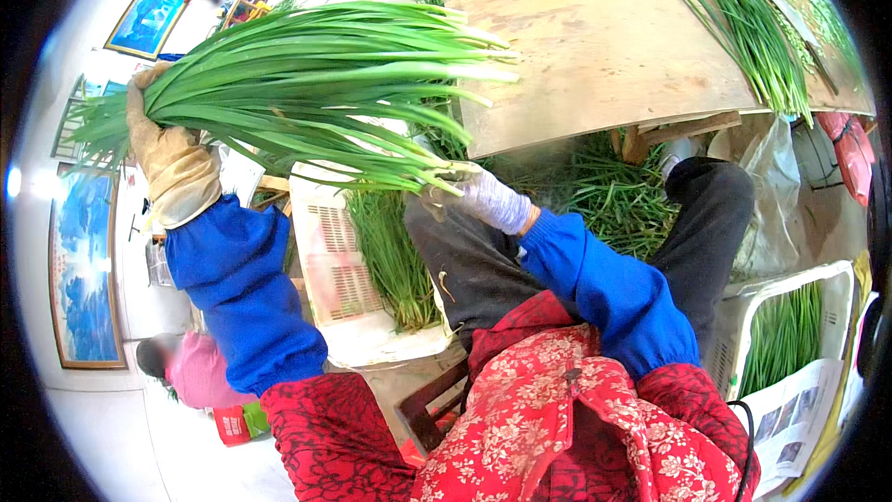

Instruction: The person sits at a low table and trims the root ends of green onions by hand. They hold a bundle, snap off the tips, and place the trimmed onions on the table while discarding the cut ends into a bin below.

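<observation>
My left hand (150, 115), in a tan glove, grips a large bundle of long green leafy stalks, likely garlic chives (300, 77), near its leafy end. The bundle is raised at the left, its pale cut ends fanned towards the right. My right hand (467, 195), in a whitish knit glove, is at the lowest pale stalk ends; its fingers are partly hidden, and I cannot tell whether they pinch any stalks. Blue sleeve covers are on both forearms. A smaller bunch of thin green stalks (759, 35) lies on the wooden board (592, 49), beside a knife (794, 17).
A white plastic crate (334, 244) with greens stands below the bundle; another crate (728, 335) with greens and newspaper is at lower right. Loose greens (613, 202) lie under the board. A person in pink (202, 369) is at lower left. A red plastic bag (847, 153) hangs at right.
</observation>
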